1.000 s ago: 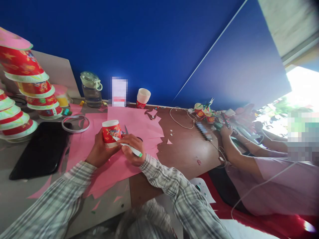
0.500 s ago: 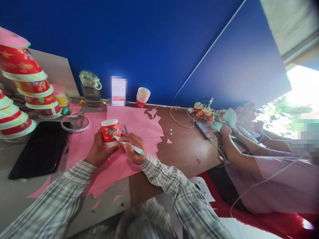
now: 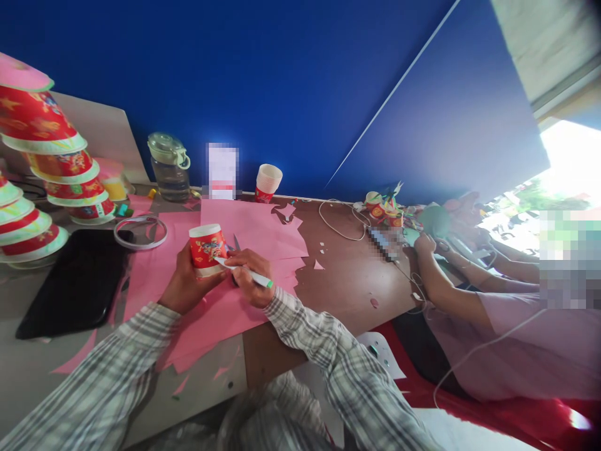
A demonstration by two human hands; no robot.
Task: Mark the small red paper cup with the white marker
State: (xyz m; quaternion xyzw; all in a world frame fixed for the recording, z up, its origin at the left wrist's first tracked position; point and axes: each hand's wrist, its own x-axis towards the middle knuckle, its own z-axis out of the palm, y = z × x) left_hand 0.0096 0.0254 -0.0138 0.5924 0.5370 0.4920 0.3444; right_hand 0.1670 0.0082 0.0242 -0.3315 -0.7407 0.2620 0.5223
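A red printed paper cup (image 3: 205, 249) with a white rim is gripped in my left hand (image 3: 186, 285), held above the pink paper. My right hand (image 3: 253, 275) pinches a white marker pen (image 3: 256, 276) with a green end. Its tip meets or nearly meets the cup's right side; I cannot tell if it touches. Behind my right fingers a pair of scissors shows partly, one blade (image 3: 236, 242) pointing up. Large sheets of pink paper (image 3: 253, 228) with jagged cut edges lie under both hands.
Stacked red cups (image 3: 70, 166) stand at the left, near a black phone (image 3: 70, 282) and a white tape ring (image 3: 141, 233). Behind are a glass jar (image 3: 169, 168) and nested paper cups (image 3: 268, 183). At right, another person's hand (image 3: 425, 245) works near a cable (image 3: 338, 237).
Both hands keep nearly the same place. The pen lies at almost the same angle against the cup. At right, the other person's round pale piece has shifted slightly.
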